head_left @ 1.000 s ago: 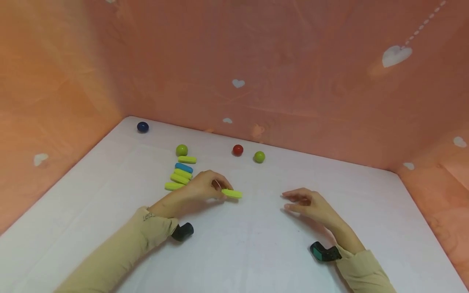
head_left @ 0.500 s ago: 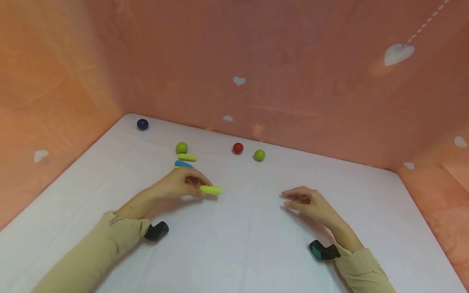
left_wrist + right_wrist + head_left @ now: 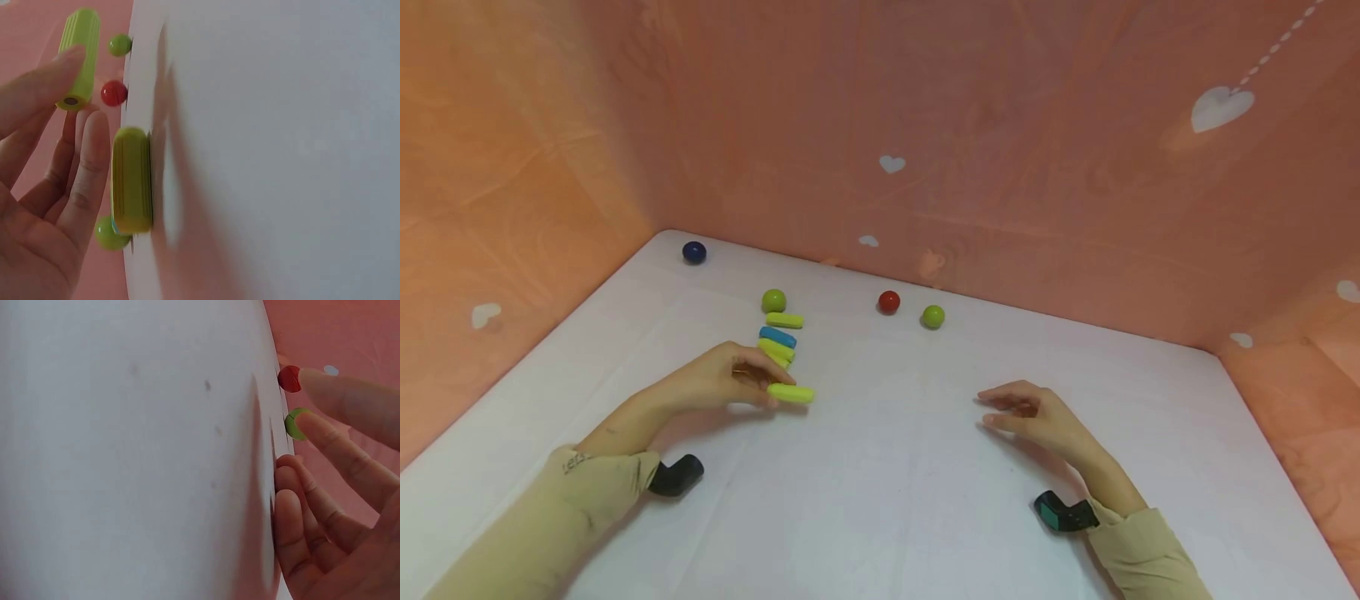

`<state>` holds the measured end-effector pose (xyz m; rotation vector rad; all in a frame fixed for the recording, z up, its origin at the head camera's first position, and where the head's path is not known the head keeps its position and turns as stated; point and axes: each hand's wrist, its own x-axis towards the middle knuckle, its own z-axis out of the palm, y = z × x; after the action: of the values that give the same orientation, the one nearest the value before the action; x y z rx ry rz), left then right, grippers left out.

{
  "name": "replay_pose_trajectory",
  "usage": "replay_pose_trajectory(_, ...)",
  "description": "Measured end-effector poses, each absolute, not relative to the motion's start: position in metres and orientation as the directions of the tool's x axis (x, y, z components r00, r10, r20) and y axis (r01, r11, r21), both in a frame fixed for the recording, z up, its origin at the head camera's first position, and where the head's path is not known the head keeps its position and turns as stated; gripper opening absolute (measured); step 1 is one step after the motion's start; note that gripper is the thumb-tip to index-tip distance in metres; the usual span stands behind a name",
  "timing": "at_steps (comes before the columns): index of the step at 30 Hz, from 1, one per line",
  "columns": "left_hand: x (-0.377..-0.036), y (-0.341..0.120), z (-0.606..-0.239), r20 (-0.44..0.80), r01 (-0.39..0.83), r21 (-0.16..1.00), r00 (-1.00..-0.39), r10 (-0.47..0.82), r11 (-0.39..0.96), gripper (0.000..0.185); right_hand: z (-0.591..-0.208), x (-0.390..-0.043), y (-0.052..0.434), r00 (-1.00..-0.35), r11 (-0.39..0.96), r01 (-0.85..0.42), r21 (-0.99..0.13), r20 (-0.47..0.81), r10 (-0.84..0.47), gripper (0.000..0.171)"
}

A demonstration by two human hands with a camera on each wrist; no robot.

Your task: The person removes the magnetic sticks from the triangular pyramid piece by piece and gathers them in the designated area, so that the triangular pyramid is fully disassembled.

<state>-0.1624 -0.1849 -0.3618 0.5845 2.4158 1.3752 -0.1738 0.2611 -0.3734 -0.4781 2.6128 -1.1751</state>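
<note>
My left hand (image 3: 769, 388) pinches a yellow-green capsule-shaped piece (image 3: 791, 393) just above the white table (image 3: 887, 500), at the near end of a row of similar pieces. That row holds a yellow-green piece (image 3: 784, 320), a blue one (image 3: 777, 337) and another yellow-green one (image 3: 776, 350). In the left wrist view my thumb lies on the held piece (image 3: 78, 56), and a row piece (image 3: 131, 181) lies beside my fingers (image 3: 94, 150). My right hand (image 3: 1011, 412) hovers low over the table to the right, fingers relaxed and holding nothing.
Near the back wall sit a green ball (image 3: 773, 300), a red ball (image 3: 889, 302) and another green ball (image 3: 932, 317). A dark blue ball (image 3: 694, 252) lies in the far left corner. Orange cloth walls (image 3: 925, 125) enclose the table.
My left hand has carried the yellow-green piece leftward from the table's middle to the near end of the row. The right hand has stayed in place.
</note>
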Motion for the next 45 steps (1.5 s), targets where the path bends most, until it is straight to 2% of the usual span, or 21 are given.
replay_pose_trajectory(15,-0.157,-0.214,-0.361,-0.053,0.232,0.833,-0.871,0.489,0.503,0.031,-0.372,-0.171,0.262,-0.919,0.610,-0.190,-0.769,-0.079,-0.385,0.033)
replay_pose_trajectory(24,-0.159,-0.218,-0.373,-0.095,0.167,0.808,-0.909,0.405,0.565,0.030,-0.372,-0.173,0.262,-0.914,0.603,-0.187,-0.775,-0.087,-0.395,0.034)
replay_pose_trajectory(30,-0.168,-0.216,-0.376,-0.075,0.176,0.770,-0.929,0.362,0.613,0.029,-0.372,-0.172,0.262,-0.913,0.596,-0.183,-0.782,-0.089,-0.397,0.034)
replay_pose_trajectory(39,-0.172,-0.207,-0.370,-0.104,0.118,0.758,-0.949,0.297,0.642,0.030,-0.374,-0.171,0.260,-0.920,0.601,-0.186,-0.778,-0.077,-0.384,0.035)
replay_pose_trajectory(45,-0.172,-0.206,-0.366,-0.082,0.123,0.738,-0.959,0.270,0.663,0.030,-0.372,-0.171,0.261,-0.921,0.599,-0.182,-0.780,-0.077,-0.381,0.035)
